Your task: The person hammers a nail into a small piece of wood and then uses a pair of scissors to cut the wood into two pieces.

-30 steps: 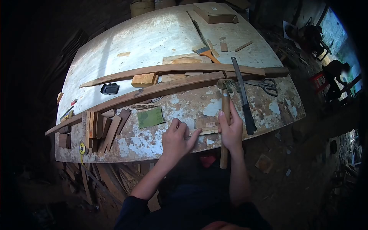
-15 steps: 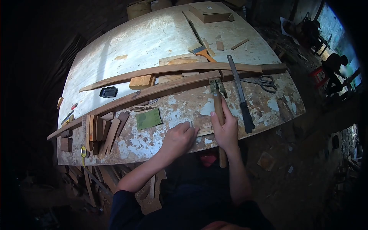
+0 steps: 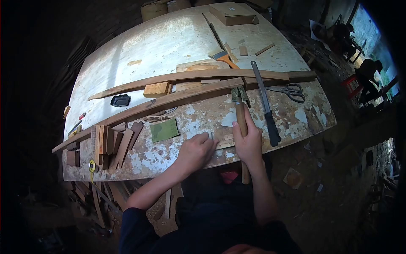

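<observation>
My right hand (image 3: 249, 144) is wrapped round the wooden handle of a hammer (image 3: 240, 118), with its metal head pointing away from me over the bench. My left hand (image 3: 193, 151) is closed in a pinch near the front edge, and a thin nail (image 3: 212, 135) sticks up at its fingertips. Just beside those fingers lies a small flat piece of light wood (image 3: 226, 142), partly hidden by both hands. To the left of my left hand is a green sandpaper sheet (image 3: 165, 130).
Two long curved wooden strips (image 3: 186, 77) cross the worn bench. A handsaw (image 3: 263, 93) and scissors (image 3: 292, 91) lie right; an orange-handled brush (image 3: 224, 58) lies beyond. Wood blocks (image 3: 103, 144) and a tape measure (image 3: 92, 166) are left. A person (image 3: 368, 78) is at far right.
The view has shifted very slightly. Both hands keep the same grips and nearly the same places, and the hammer stays where it was.
</observation>
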The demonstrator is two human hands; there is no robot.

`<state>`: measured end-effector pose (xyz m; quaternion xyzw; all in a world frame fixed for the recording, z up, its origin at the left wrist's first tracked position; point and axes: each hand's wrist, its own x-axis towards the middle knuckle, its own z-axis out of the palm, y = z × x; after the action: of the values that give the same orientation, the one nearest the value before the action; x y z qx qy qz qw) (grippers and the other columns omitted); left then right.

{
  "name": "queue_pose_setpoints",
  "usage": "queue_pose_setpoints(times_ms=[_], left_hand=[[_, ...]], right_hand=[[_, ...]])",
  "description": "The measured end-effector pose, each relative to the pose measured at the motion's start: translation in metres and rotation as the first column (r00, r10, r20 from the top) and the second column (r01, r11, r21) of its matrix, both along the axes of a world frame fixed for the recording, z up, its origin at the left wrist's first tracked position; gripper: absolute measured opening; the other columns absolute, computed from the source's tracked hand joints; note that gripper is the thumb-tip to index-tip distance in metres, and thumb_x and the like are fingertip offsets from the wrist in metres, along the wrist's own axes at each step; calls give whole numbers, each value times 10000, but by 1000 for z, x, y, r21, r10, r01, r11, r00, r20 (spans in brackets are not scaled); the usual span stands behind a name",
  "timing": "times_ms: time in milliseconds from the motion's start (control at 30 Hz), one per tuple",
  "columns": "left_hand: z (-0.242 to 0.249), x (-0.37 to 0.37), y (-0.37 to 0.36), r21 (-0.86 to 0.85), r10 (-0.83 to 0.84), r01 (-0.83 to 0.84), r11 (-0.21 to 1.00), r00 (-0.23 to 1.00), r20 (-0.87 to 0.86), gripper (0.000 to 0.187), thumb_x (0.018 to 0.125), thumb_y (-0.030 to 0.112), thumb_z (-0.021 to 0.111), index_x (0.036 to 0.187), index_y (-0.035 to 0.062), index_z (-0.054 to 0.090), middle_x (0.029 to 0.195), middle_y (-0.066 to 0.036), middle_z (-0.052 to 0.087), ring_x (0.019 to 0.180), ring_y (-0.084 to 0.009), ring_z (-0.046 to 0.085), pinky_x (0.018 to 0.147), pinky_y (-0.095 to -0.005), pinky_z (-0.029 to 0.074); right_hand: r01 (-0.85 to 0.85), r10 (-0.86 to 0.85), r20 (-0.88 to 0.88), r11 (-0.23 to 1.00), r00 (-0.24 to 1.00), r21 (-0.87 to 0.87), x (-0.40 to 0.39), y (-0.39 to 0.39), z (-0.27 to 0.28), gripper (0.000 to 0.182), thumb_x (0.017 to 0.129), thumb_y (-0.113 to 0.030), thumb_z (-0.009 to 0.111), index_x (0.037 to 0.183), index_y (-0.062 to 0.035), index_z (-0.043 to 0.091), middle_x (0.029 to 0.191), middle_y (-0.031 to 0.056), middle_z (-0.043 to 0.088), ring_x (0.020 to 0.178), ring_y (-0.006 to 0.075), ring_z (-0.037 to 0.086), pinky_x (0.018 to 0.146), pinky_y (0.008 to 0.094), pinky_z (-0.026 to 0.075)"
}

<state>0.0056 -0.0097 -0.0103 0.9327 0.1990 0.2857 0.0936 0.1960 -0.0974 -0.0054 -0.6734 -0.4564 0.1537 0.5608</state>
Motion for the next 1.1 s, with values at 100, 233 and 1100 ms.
queue_pose_setpoints(times_ms=[100,233,1100], left_hand=[[-6,-4,6,-39,41,-40,998,999,29,311,988,146,791,754,55,607,754,-109,547,658,-313,665,579,-448,565],[-4,3,-10,15,67,-68,998,997,36,338,990,141,786,734,51,585,737,-106,533,631,-314,646,578,-444,566],[0,-47,0,-134,-72,74,988,997,16,385,846,180,916,1195,70,797,1086,-95,727,1052,-316,691,931,-437,542]], right_hand=[[2,-1,23,1000,1000,-24,3,1,0,668,1048,-152,661,1659,14,451,1090,333,759,988,471,788,890,487,600],[10,-9,74,1000,997,-10,-2,0,0,673,1046,-148,661,1665,6,445,1025,345,753,967,482,786,864,495,600],[-117,130,-364,991,922,56,7,-6,-11,599,1138,-105,586,1685,52,399,957,68,678,728,79,603,694,269,538]])
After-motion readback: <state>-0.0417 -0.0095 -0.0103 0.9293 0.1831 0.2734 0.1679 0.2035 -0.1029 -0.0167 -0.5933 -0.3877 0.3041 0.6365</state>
